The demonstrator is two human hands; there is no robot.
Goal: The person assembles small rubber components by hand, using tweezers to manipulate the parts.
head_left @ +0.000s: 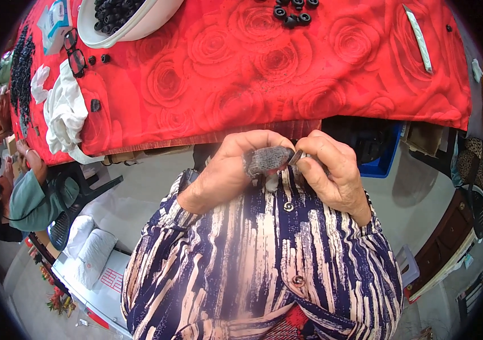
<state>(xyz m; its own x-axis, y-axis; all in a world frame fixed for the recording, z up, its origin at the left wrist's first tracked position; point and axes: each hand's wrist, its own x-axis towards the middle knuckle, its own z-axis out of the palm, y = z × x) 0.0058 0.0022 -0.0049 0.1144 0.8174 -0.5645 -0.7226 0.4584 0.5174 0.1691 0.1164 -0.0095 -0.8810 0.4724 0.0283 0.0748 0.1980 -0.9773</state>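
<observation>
Blue-and-cream striped button blouse (264, 260) fills the foreground. Beyond it, a tabletop under red rose-print cloth (287, 73) carries a white bowl of small black rings (131, 22) and loose rings. Left hand (227, 170), its finger in a grey sleeve, and right hand (332, 170) pinch a small dark ring (295, 157) together at chest height.

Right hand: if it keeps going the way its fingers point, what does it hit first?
The right hand points toward the left hand, so it would likely meet the grey fingertip cover there first; they already look nearly touching.
</observation>
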